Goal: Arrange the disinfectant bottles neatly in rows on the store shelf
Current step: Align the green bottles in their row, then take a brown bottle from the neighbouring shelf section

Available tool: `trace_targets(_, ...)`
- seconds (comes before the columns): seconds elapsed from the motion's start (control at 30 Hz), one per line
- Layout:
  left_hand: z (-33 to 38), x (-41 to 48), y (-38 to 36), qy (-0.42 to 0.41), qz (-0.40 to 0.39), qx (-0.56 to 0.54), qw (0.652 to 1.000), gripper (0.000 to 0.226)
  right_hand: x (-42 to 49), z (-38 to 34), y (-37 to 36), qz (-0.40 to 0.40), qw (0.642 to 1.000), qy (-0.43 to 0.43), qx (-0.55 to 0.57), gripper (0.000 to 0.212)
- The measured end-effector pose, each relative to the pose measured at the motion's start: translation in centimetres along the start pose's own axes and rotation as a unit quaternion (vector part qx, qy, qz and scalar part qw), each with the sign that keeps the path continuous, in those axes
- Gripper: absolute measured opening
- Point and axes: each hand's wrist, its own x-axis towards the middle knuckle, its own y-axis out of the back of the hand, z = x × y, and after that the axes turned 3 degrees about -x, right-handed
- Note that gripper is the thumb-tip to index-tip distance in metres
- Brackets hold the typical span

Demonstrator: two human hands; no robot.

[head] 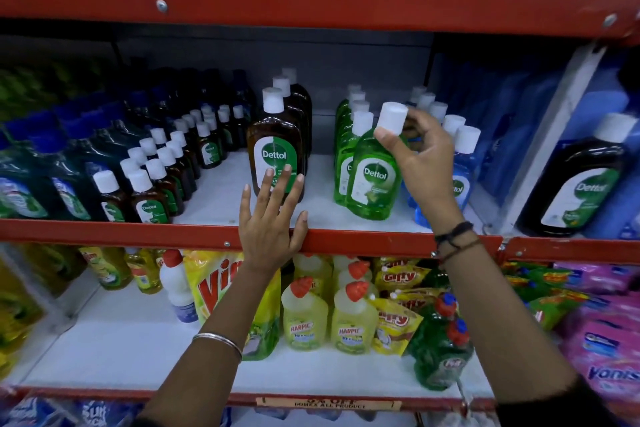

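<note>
A green disinfectant bottle (373, 177) with a white cap stands at the front of a green row on the white shelf (221, 194). My right hand (420, 156) grips its neck and cap from the right. A brown disinfectant bottle (275, 152) heads a row at mid shelf. My left hand (270, 222) is open with fingers spread, its fingertips against the brown bottle's lower label and its palm over the red shelf edge (138, 230). Blue bottles (462, 163) stand in a row behind my right hand. Several rows of small brown bottles (149, 201) fill the left.
A large brown bottle (581, 184) stands at far right beyond a grey upright (554, 135). Dark refill pouches (34, 184) sit at far left. A gap of bare shelf lies between the brown and green rows. The shelf below holds yellow cleaner bottles (304, 315) and pouches.
</note>
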Motion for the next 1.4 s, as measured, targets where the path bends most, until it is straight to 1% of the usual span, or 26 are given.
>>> trace_targets(0.13, -0.1, 0.0, 0.0, 0.005, -0.001, -0.01, 1.0, 0.054, 0.1, 2.4, -1.5, -0.022, 0.999, -0.026, -0.031, 0.042)
trace_targets(0.33, 0.0, 0.0, -0.1, 0.005, 0.0, -0.009, 1.0, 0.053, -0.1, 3.3, -2.3, -0.034, 0.998, -0.029, -0.051, 0.04)
trace_targets(0.5, 0.1, 0.0, -0.1, 0.006, 0.001, -0.009, 1.0, 0.053, -0.5, 3.2, -2.1, -0.036, 0.995, -0.011, -0.097, 0.044)
trace_targets(0.57, 0.1, 0.0, -0.1, 0.007, 0.0, -0.01, 1.0, 0.053, -1.0, 3.0, -1.5, -0.037, 0.993, -0.002, -0.115, 0.05)
trace_targets(0.63, 0.1, -0.1, -0.1, 0.008, -0.004, -0.01, 1.0, 0.054, -1.8, 2.7, -0.3, -0.005, 0.991, 0.014, -0.136, 0.054)
trace_targets(0.7, 0.2, 0.0, -0.1, 0.008, -0.008, -0.009, 1.0, 0.054, -2.9, 2.5, 1.7, 0.067, 0.985, 0.058, -0.15, 0.048)
trace_targets(0.8, 0.2, 0.0, -0.1, 0.01, -0.013, -0.01, 1.0, 0.053, -4.2, 3.1, 5.7, 0.189, 0.959, 0.117, -0.174, 0.036)
trace_targets(0.87, 0.2, 0.0, 0.0, 0.012, -0.014, -0.015, 1.0, 0.054, -4.4, 4.3, 9.0, 0.254, 0.939, 0.119, -0.199, 0.035)
trace_targets(0.97, 0.3, 0.0, 0.2, 0.018, -0.019, -0.032, 0.999, 0.055, -4.2, 6.2, 13.6, 0.314, 0.916, 0.077, -0.239, 0.048)
trace_targets(1.03, 0.2, 0.0, 0.2, 0.02, -0.024, -0.039, 0.999, 0.055, -3.8, 7.2, 16.1, 0.324, 0.911, 0.011, -0.254, 0.065)
trace_targets(1.1, 0.2, 0.0, 0.3, 0.021, -0.029, -0.042, 0.998, 0.056, -3.3, 8.4, 17.8, 0.304, 0.911, -0.065, -0.27, 0.088)
trace_targets(1.17, 0.2, 0.0, 0.3, 0.023, -0.034, -0.043, 0.998, 0.056, -2.7, 9.7, 18.8, 0.255, 0.915, -0.12, -0.287, 0.106)
trace_targets(1.23, 0.2, -0.1, 0.4, 0.024, -0.039, -0.043, 0.998, 0.057, -2.2, 10.7, 19.1, 0.211, 0.912, -0.152, -0.316, 0.114)
trace_targets(1.27, 0.2, -0.1, 0.4, 0.023, -0.042, -0.042, 0.998, 0.057, -2.0, 11.0, 19.1, 0.202, 0.908, -0.161, -0.328, 0.116)
trace_targets(1.4, 0.1, -0.1, 0.5, 0.026, -0.052, -0.042, 0.997, 0.057, -1.0, 11.3, 19.2, 0.205, 0.902, -0.178, -0.335, 0.119)
